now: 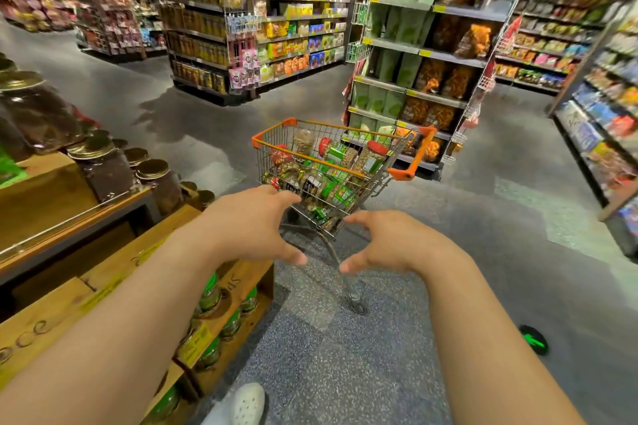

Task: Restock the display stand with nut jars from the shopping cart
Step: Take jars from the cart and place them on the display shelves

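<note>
A small wire shopping cart [411,152] with orange trim stands in the aisle ahead, filled with several nut jars [371,157] that have red lids and green labels. My left hand [255,224] and my right hand [390,240] are stretched out toward the cart's near end, fingers spread and relaxed, holding nothing. Both hands hover just in front of the basket, apart from it. The wooden display stand [114,272] is at my left, with gold-lidded jars [155,176] on its upper tier and green-lidded jars [210,297] on its lower shelves.
Shelving units full of snack bags [424,79] stand right behind the cart. More shelves line the right side [600,134] and the far left. Grey speckled floor [379,355] lies between me and the cart. A white shoe [241,404] shows at the bottom.
</note>
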{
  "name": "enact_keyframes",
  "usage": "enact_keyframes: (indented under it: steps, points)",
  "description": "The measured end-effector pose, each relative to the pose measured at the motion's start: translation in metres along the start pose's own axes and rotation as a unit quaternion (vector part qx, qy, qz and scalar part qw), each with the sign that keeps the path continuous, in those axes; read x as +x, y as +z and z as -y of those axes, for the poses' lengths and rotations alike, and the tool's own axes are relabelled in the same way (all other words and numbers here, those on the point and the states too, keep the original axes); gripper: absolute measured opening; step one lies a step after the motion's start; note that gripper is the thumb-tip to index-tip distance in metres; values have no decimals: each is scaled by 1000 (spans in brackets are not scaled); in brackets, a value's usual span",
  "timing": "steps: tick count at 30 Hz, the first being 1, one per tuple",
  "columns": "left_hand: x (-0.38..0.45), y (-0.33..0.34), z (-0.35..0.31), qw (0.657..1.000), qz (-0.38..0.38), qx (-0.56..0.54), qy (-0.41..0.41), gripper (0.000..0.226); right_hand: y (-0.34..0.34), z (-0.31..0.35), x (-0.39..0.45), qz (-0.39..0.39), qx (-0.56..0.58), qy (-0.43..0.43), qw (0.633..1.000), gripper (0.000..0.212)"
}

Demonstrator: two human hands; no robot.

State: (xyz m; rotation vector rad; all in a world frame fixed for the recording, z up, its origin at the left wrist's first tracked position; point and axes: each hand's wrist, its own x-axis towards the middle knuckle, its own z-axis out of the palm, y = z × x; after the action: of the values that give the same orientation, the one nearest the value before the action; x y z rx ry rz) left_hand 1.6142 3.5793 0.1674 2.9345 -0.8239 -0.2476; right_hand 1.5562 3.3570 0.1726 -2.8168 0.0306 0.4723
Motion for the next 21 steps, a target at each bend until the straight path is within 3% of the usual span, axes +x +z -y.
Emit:
enact_keyframes:
  steps: [14,21]
  points:
    - [209,-46,106,997,-6,-25,74,104,-70,-1,190,-41,57,61,996,92]
    - [296,-28,134,994,71,-10,82,110,-81,-22,256,-29,98,92,990,91]
